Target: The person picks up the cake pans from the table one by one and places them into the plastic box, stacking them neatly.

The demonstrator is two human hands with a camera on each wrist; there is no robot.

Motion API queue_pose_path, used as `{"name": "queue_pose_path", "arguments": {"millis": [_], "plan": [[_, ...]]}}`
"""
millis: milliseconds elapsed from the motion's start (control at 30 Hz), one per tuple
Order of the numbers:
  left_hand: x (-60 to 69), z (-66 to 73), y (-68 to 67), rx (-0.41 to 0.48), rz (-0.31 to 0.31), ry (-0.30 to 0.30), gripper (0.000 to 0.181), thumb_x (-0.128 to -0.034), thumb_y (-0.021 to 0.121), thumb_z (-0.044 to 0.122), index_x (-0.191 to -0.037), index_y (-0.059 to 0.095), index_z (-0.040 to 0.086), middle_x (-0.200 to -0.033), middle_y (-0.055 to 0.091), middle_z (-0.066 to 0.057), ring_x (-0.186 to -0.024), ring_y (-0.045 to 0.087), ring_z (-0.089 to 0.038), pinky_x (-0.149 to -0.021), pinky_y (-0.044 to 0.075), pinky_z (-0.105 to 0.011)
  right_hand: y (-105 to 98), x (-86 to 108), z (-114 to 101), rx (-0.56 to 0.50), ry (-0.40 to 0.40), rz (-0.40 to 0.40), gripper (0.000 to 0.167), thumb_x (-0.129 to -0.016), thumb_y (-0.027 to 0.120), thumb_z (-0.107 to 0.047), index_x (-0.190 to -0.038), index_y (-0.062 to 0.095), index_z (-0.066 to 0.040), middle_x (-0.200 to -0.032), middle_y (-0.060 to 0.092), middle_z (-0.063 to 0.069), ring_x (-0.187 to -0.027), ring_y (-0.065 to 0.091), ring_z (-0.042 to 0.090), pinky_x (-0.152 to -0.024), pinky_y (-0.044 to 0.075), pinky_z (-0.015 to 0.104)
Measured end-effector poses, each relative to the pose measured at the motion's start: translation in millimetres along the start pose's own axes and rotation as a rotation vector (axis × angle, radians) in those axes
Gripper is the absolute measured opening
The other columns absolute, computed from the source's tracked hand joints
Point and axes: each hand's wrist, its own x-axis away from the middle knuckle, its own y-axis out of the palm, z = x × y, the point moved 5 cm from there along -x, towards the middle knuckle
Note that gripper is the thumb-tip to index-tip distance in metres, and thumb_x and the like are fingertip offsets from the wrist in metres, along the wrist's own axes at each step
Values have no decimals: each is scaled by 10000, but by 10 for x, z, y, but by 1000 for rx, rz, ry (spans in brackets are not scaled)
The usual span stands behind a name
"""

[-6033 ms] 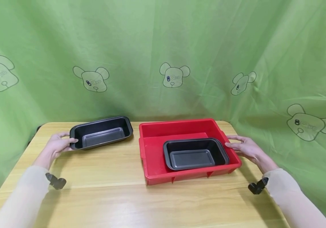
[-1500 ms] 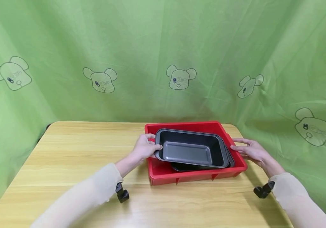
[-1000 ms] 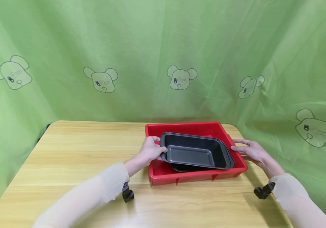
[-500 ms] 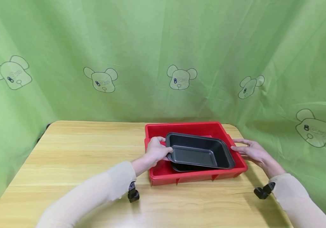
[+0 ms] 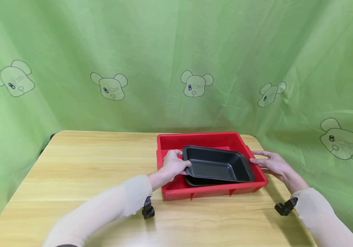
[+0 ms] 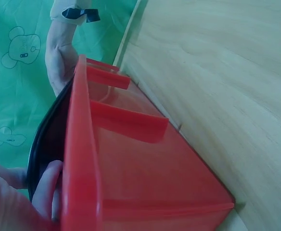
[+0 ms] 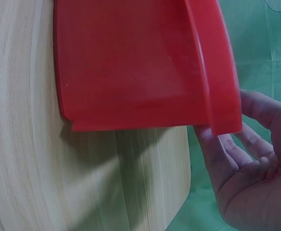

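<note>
In the head view, my left hand (image 5: pixel 174 165) pinches the left end of a black loaf pan (image 5: pixel 212 168), thumb over its rim. That pan sits tilted inside a red plastic bin (image 5: pixel 212 196), left end raised. Beneath it shows the front-left edge of a second black loaf pan (image 5: pixel 196 181), mostly covered. At the bin's right side, my right hand (image 5: pixel 273 165) holds the rim. The right wrist view has the right hand (image 7: pixel 256 187) with thumb and fingers about the rim. In the left wrist view, left fingers (image 6: pixel 46 190) reach behind the bin wall.
The bin stands on a wooden table (image 5: pixel 96 164), near its back right. A green curtain (image 5: pixel 151 68) with printed bear heads hangs behind and to the sides. Each sleeve carries a small black wrist camera (image 5: pixel 148 208).
My left hand has carried the loaf pan from the table's left into the bin, over the other pan. Lately it slid right and its left end sank slightly. The right hand stays on the rim.
</note>
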Motion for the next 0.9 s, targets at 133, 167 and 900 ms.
{"name": "queue_pose_path", "arguments": {"millis": [133,167,900], "plan": [[-10,-36,26,-2,-3,-6,529,-897,760,-51,-1372,527,-53,-1087,757,-278,-884,809,-338,-679,686,-351,7,9,-5,1,-3,-2,799,-1023,699,-298,-1629,291,25,-1044,798,-140,-958,780,49,-869,661,253],[-11,-44,29,-5,-5,-5,526,-894,760,-57,-1365,527,-55,-1089,756,-281,-887,809,-339,-679,686,-353,8,10,-6,1,-4,-3,798,-1023,699,-298,-1629,292,25,-1044,799,-137,-960,781,50,-870,661,253],[-16,-103,5,-92,-46,-48,595,-878,815,-18,-1396,523,-54,-1055,708,-241,-738,792,-281,-559,638,-251,3,3,10,-16,-16,-6,791,-1024,700,-275,-1624,290,38,-1014,805,-138,-948,781,40,-857,660,248]]}}
